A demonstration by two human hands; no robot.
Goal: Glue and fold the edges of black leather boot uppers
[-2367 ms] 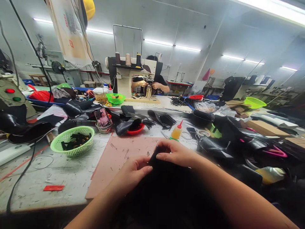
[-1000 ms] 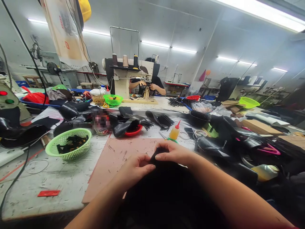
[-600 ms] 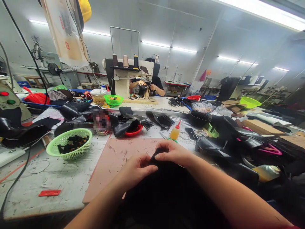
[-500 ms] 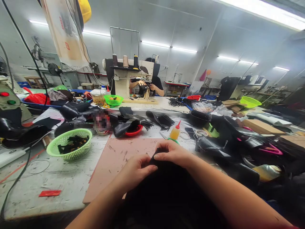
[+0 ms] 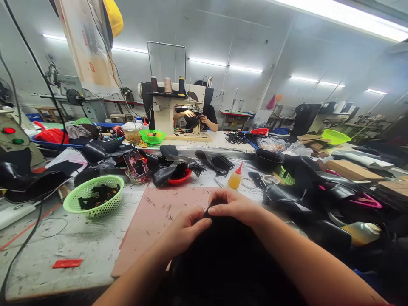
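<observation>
A large piece of black material (image 5: 232, 259) hangs in front of me, its upper edge gripped by both hands. My left hand (image 5: 188, 225) is closed, thumb and fingers pinching the edge from the left. Just to its right, my right hand (image 5: 231, 204) pinches the top corner between thumb and curled fingers. The material is so dark that its folds and seams cannot be made out. Beneath and beyond the hands lies a pinkish cutting board (image 5: 153, 221), scuffed with dark marks. A glue bottle (image 5: 235, 178) with a red nozzle stands just past my right hand.
A green basket (image 5: 95, 208) of small black pieces sits at left, near a red strip (image 5: 67, 263). Black leather pieces (image 5: 172, 168) lie across the back and pile up (image 5: 296, 191) at right. Beyond, a co-worker (image 5: 208, 117) works at a sewing machine (image 5: 162, 112).
The view has shifted very slightly. Both hands keep their pinch on the black material in nearly the same place, with only a small shift of the fingers.
</observation>
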